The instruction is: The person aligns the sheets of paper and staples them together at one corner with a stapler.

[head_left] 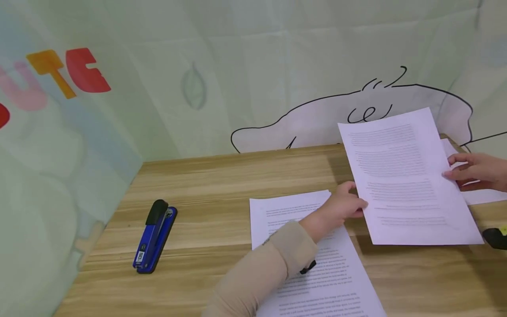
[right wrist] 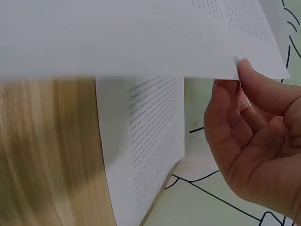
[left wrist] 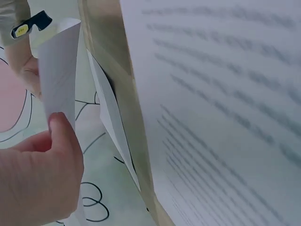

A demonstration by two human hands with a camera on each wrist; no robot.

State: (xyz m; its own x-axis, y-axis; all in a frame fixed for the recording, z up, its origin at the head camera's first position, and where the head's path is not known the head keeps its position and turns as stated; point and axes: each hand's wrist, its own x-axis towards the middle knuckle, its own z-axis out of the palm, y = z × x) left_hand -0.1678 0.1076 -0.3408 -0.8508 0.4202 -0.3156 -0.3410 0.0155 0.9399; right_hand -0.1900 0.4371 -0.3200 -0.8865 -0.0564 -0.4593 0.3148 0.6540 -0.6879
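Observation:
A printed sheet (head_left: pixel 404 176) is lifted off the wooden table (head_left: pixel 222 185) at the right, and both hands hold it. My left hand (head_left: pixel 352 201) pinches its left edge, thumb on top; in the left wrist view the left hand (left wrist: pixel 51 141) grips that sheet (left wrist: pixel 59 70) seen edge-on. My right hand (head_left: pixel 455 171) pinches the right edge; in the right wrist view the right hand (right wrist: pixel 244 89) has its thumb tip on the sheet (right wrist: pixel 141 37). A second printed sheet (head_left: pixel 317 281) lies flat under my left forearm. A third sheet (head_left: pixel 481 196) lies beneath my right hand.
A blue and black stapler (head_left: pixel 154 235) lies on the left part of the table. A small black object with a yellow spot (head_left: pixel 497 237) sits at the right edge. Printed fabric (head_left: pixel 198 66) hangs behind and to the left of the table.

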